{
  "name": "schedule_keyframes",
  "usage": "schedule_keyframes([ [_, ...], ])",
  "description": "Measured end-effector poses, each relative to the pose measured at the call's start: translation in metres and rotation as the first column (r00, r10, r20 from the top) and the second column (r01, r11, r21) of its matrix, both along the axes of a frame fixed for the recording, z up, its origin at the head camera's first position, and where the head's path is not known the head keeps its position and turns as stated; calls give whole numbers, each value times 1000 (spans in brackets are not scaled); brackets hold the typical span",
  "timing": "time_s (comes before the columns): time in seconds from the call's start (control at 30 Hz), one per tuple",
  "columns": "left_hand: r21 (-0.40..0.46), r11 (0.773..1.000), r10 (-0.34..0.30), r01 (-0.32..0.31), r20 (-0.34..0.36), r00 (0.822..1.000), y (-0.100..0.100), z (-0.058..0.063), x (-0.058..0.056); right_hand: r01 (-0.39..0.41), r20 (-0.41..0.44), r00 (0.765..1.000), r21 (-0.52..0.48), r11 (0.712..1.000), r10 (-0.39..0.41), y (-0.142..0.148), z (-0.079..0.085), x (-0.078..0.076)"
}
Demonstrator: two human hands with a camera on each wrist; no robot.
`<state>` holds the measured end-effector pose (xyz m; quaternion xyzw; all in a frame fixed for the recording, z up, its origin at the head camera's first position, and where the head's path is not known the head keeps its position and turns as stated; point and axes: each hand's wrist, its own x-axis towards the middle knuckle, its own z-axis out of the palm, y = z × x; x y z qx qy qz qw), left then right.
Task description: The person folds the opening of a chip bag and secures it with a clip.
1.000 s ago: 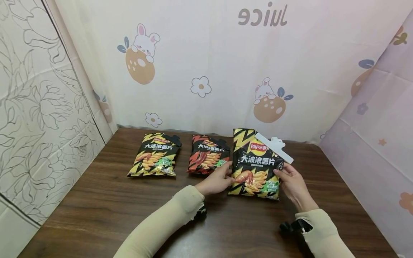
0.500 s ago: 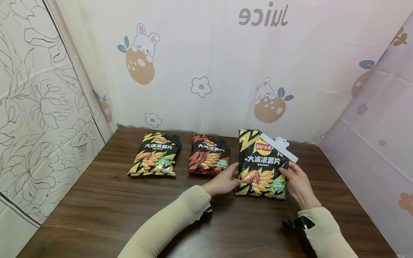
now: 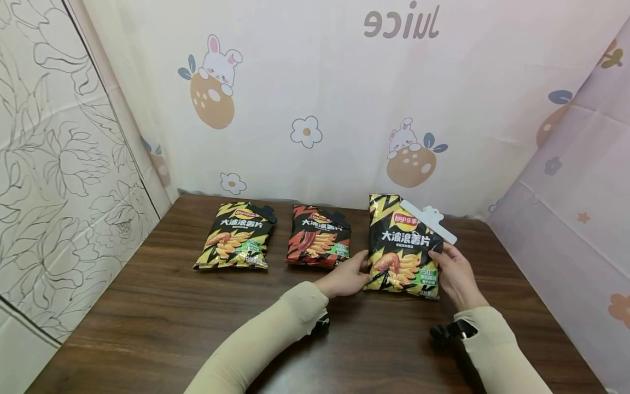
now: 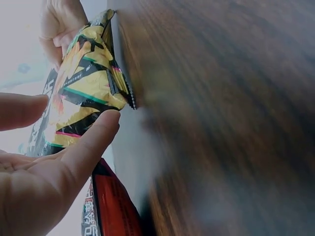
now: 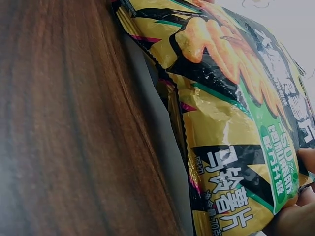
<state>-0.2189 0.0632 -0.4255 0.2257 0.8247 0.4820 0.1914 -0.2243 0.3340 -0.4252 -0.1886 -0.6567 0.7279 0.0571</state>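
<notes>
A yellow-and-black bag of potato chips (image 3: 404, 249) stands tilted up at the right of the table, a white clip (image 3: 429, 220) across its top right corner. My right hand (image 3: 458, 273) grips its right edge, thumb on the front and the other fingers behind. At the lower left edge is my left hand (image 3: 344, 273), thumb and fingers spread apart. In the left wrist view its thumb (image 4: 96, 140) lies nearly straight against the lower part of the bag. The right wrist view shows the bag's bottom seam (image 5: 189, 162) close over the wood.
Left of the held bag lies a red bag of potato chips (image 3: 315, 241) with a black clip (image 3: 339, 219). Farther left is another yellow-and-black bag (image 3: 233, 241), also with a black clip (image 3: 264, 212). A patterned curtain (image 3: 305, 82) hangs behind the brown table (image 3: 162, 317).
Both hands and the bag have moved to the right, and the bag is slightly farther back. The other two bags have not moved.
</notes>
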Motion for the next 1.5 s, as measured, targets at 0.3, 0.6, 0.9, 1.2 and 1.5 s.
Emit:
schedule_keyframes([
  [0.3, -16, 1000, 10, -10, -12, 1000, 6, 2, -1, 31, 47, 998, 30, 999, -33, 0, 1, -11],
  [0.6, -23, 1000, 12, -14, -60, 998, 10, 3, -1, 57, 90, 994, 49, 997, -62, 3, -3, -23],
  [0.9, -32, 999, 37, -38, -48, 998, 14, 2, 0, 62, 138, 988, 83, 995, -73, 5, -7, -32],
  [1.2, -39, 998, 42, -43, -19, 999, 17, 1, -1, 58, 146, 986, 134, 989, -77, 5, -8, -38],
  [1.5, -9, 999, 42, -42, -6, 999, 20, 1, -2, 22, 167, 985, 143, 990, -46, 6, -9, -40],
])
